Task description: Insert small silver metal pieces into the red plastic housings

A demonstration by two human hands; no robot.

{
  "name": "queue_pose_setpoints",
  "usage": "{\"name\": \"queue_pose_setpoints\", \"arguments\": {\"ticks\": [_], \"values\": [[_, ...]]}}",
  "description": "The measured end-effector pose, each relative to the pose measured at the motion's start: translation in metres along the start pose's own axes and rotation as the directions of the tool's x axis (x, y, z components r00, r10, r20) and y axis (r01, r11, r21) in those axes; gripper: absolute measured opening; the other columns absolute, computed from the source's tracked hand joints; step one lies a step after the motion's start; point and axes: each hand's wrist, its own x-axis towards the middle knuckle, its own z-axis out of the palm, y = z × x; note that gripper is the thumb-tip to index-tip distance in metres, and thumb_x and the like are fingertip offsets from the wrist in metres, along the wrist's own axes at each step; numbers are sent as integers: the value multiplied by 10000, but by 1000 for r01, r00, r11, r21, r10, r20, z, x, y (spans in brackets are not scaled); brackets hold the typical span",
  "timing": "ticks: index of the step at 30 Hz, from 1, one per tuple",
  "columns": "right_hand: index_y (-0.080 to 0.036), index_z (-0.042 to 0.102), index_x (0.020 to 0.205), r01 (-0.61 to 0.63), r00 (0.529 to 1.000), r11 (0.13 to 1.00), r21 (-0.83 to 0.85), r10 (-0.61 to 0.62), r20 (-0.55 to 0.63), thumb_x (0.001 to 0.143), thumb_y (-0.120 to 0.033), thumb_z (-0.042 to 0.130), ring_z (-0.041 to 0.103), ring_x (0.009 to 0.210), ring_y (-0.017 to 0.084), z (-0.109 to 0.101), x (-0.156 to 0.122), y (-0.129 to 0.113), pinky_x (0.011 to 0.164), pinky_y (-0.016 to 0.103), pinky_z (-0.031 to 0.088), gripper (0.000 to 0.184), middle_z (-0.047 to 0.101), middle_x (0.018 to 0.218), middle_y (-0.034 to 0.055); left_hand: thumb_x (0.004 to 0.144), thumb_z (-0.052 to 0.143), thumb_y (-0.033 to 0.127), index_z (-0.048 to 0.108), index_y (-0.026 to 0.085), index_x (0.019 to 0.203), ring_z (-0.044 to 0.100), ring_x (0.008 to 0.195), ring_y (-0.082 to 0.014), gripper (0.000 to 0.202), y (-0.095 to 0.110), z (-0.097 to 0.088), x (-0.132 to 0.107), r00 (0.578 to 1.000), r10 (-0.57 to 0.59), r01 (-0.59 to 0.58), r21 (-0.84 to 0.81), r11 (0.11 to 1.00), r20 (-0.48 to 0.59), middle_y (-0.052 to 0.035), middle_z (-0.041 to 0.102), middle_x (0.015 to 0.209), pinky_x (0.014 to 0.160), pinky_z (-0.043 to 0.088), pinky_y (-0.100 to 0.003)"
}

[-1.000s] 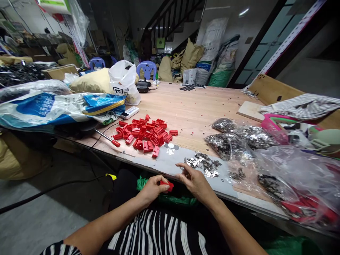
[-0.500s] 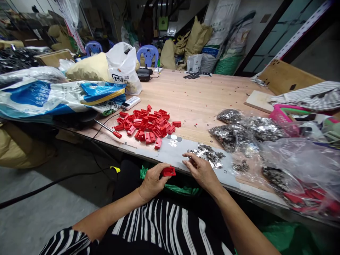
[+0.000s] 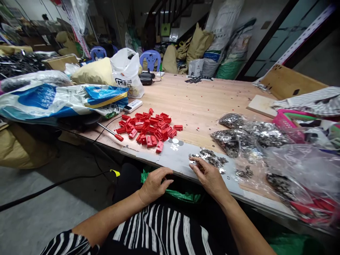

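My left hand (image 3: 156, 182) is just in front of the table edge, its thumb and fingers apart with nothing between them. Below it, a green plastic bag (image 3: 183, 195) hangs under the edge. My right hand (image 3: 208, 175) is over the grey strip at the table's front, beside a pile of small silver metal pieces (image 3: 212, 157). Its thumb and index finger are curved, with a gap between the tips; any tiny piece there is too small to make out. A heap of red plastic housings (image 3: 148, 127) lies on the table, left of the metal pieces.
A red-handled screwdriver (image 3: 118, 137) lies left of the heap, near a white device (image 3: 133, 106). Clear bags of metal parts (image 3: 231, 141) and a pink basket (image 3: 288, 124) sit at right. Large sacks (image 3: 63, 102) cover the left side. A black cable (image 3: 66, 181) crosses at lower left.
The red housing that my left hand held is gone from its fingers, which are now apart. My right hand stays near the metal pieces in much the same pose. The view has shifted slightly.
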Motion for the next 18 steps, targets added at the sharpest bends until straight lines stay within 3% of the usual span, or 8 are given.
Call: {"name": "queue_pose_setpoints", "arguments": {"ticks": [3,5,9,13,18], "values": [[-216,629,1061,-15,999,1000,-5,15,-33,874,-446,482,556,544,145,-3,1,8,552,248,422,331,631,660,2,847,567,186,562,204,1111,608,941,-184,265,-5,-15,20,991,55,-34,171,985,-121,-68,646,1016,836,512,-316],[-219,634,1019,-52,996,999,-15,51,-79,867,-442,493,568,553,144,-7,1,15,566,250,428,304,656,699,8,856,555,210,540,215,1190,561,1023,-221,334,-10,-25,36,986,38,20,342,939,-162,-96,598,1102,896,477,-371],[-218,637,908,-74,984,991,-111,55,-170,859,-379,500,623,681,167,-14,4,27,624,265,450,217,694,848,34,825,601,300,572,216,1187,524,932,-256,373,-23,-32,61,991,-42,112,611,783,-128,-114,563,1056,819,470,-398],[-228,647,903,-16,992,968,-249,-15,-125,859,-294,492,638,808,183,-14,5,30,681,277,472,174,682,924,33,806,621,295,599,190,1105,506,889,-254,318,-33,-24,68,995,-65,101,668,737,-78,-98,574,954,793,455,-376],[-259,644,1035,72,996,908,-414,-85,-14,886,-243,489,633,872,172,-3,8,26,690,261,472,215,657,1000,24,831,556,191,608,180,952,512,871,-235,132,-33,-21,67,993,-40,98,594,799,-110,-78,582,894,797,444,-358]]}}
